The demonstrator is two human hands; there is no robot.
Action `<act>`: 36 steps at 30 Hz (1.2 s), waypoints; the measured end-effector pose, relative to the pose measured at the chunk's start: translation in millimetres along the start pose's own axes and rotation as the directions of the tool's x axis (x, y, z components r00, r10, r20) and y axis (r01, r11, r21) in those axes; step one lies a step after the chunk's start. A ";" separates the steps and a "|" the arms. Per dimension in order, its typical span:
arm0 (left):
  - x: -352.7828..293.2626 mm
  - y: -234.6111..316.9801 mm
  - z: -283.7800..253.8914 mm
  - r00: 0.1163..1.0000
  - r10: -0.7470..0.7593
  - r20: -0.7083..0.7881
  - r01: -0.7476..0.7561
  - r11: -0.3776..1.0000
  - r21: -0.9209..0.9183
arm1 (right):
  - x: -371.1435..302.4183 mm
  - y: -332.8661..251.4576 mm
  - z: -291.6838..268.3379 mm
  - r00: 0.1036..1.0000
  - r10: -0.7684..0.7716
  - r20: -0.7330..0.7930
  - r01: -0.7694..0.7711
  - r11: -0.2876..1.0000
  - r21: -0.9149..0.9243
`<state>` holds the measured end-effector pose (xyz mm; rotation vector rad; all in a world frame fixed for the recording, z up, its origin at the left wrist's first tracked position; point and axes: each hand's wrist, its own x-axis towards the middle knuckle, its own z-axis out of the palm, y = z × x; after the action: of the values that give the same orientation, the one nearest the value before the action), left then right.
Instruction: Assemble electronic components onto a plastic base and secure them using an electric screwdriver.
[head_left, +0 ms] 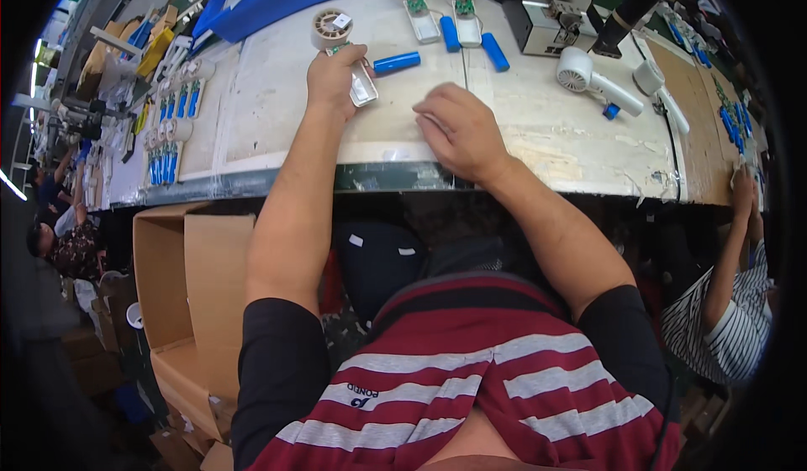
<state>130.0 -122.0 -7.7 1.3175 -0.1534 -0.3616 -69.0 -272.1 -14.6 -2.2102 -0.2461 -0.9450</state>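
My left hand point(334, 80) is closed around the open handle shell of a small white handheld fan point(364, 91). The fan's round head point(333, 27) points away from me, and part of a green circuit board shows beside my fingers. A blue cylindrical battery point(397, 63) lies just right of that hand. My right hand point(461, 130) hovers over or rests on the bench, fingers curled and pinched together; whatever is between the tips cannot be made out. Farther back lie two more open fans point(424, 25) point(467, 31) with green boards and blue batteries point(450, 34) point(495, 52).
A grey machine point(555, 13) stands at the back right. Closed white fans point(576, 71) point(660, 84) and a small blue piece point(611, 112) lie near it. A blue bin point(261, 2) borders the back. Left are several fan parts point(174, 134); below, a cardboard box point(220, 303). A co-worker point(723, 311) sits right.
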 end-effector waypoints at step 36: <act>-74.5 -29.2 -2.3 0.967 0.235 0.093 -0.202 0.939 -0.279 | 34.6 -3.9 54.8 0.934 -0.280 0.224 0.344 0.874 -0.342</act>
<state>56.0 -100.3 -29.5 0.9988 -0.3425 -0.2640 -15.4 -235.5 -14.9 -2.6664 -0.5578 -1.0472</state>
